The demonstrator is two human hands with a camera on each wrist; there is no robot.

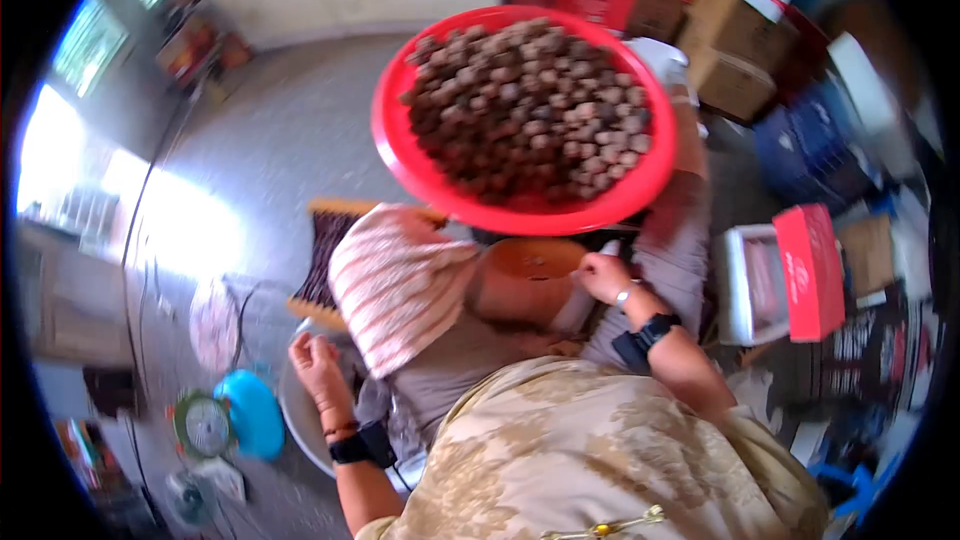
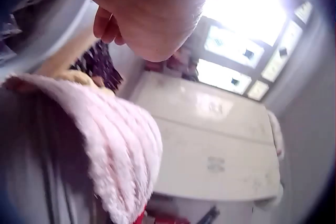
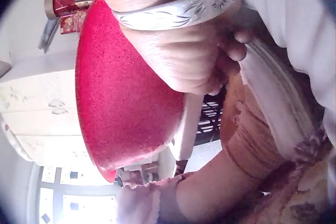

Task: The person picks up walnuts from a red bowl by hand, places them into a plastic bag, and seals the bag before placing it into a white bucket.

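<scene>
My right hand (image 1: 603, 275) is curled at a pale ridged strip (image 3: 278, 98), beside a bare bent knee (image 1: 505, 295). What the strip is made of is unclear, and the palm side is hidden. Off to the left, my left hand (image 1: 318, 365) hangs with loosely bent fingers over the rim of a grey basin (image 1: 296, 420). In the left wrist view nothing shows between its fingertips (image 2: 107, 27). A pink striped towel (image 1: 395, 280) drapes over the left knee. Ahead stands a wide red basin (image 1: 385, 130) heaped with brown, round, nut-like pieces (image 1: 530, 105).
An orange-brown round surface (image 1: 530, 258) lies between the legs, below the red basin. A dark woven seat (image 1: 325, 260) is past the towel. At left are a blue round object (image 1: 252, 415) and a small fan (image 1: 203, 425). Cardboard boxes (image 1: 735, 50) and a red-lidded box (image 1: 810, 275) crowd the right.
</scene>
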